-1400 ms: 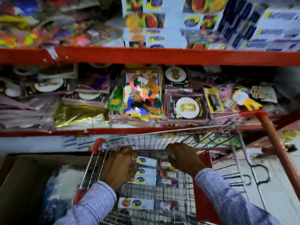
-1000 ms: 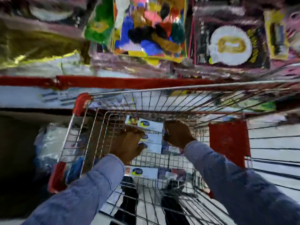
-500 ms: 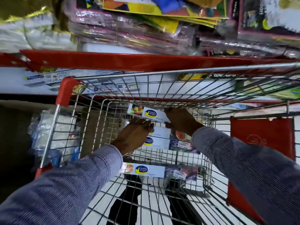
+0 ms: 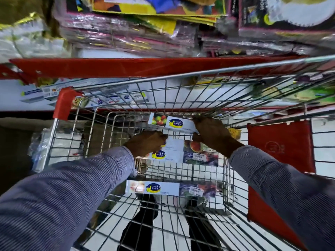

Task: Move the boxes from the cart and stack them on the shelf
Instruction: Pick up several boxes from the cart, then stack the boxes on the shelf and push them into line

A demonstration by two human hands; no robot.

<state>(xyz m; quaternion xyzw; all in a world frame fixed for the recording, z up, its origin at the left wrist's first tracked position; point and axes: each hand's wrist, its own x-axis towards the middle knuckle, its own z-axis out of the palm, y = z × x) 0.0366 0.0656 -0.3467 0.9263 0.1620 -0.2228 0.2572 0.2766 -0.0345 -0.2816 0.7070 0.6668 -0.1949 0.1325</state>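
Four boxes in cart [image 4: 181,87]: your right hand [image 4: 213,134] grips top box [image 4: 172,123]; left hand [image 4: 146,142] fingers curled on the second box [image 4: 176,144].

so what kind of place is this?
Most likely a retail store aisle during restocking: a wire shopping cart holding price-stickered cling-film boxes, and red-edged shelves piled with plastic-wrapped packaged goods.

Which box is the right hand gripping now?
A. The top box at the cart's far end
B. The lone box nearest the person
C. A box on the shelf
A: the right hand pinches the right end of the top box, raised above the others.
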